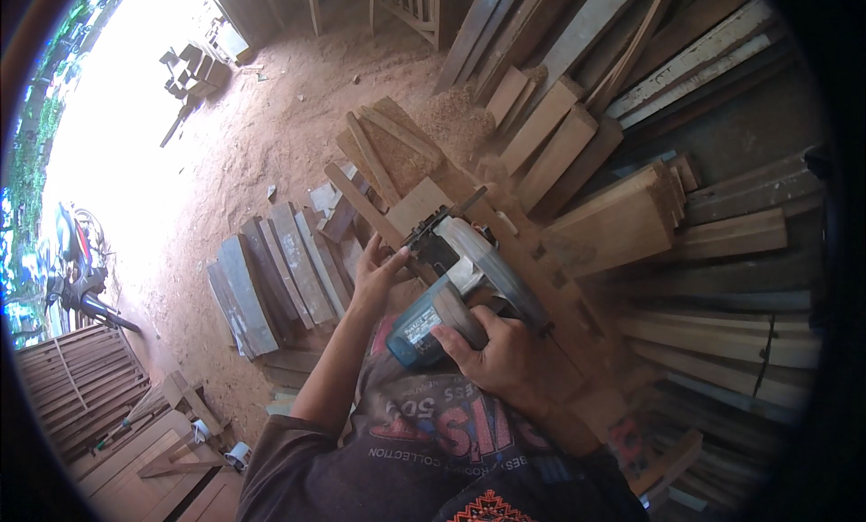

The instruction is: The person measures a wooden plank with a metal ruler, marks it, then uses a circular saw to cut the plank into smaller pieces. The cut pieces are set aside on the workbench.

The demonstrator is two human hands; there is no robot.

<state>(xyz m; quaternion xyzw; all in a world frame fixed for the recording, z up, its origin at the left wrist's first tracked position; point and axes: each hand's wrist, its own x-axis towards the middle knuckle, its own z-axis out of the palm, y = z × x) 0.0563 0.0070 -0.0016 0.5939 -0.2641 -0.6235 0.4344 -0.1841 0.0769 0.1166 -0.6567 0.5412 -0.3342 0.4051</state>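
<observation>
From my end: pale printed label (pixel 421 328) on the motor body of the blue circular saw (pixel 467 277), small dark type, too small for me to read reliably. Dark shirt (pixel 388 477) carries big pinkish-red lettering, smaller pale lines above and below it, plus an orange-red geometric patch at the bottom. Saw itself: teal-blue motor housing, dark rear handle, long grey, dusty-looking blade guard, bright metal patch mid-body, black metalwork at the front. It sits along the left long edge of the wooden surface (pixel 577 301), angled, motor end toward the shirt. I can't see the blade or its contact with wood. Right hand (pixel 501 346) is wrapped around the saw's handle, thumb over the motor side. Left hand (pixel 377 271) is at the saw's front left, thumb and fingers close together by the black metalwork and a narrow wood strip (pixel 365 202); can't tell which it grips. Strip points toward the surface's far end, where sawdust (pixel 413 164) lies beside loose battens. Row of dark rectangular holes runs down the surface. Grey-brown planks (pixel 293 265) lie to the left, a stack of thick boards (pixel 622 215) off the right edge.
</observation>
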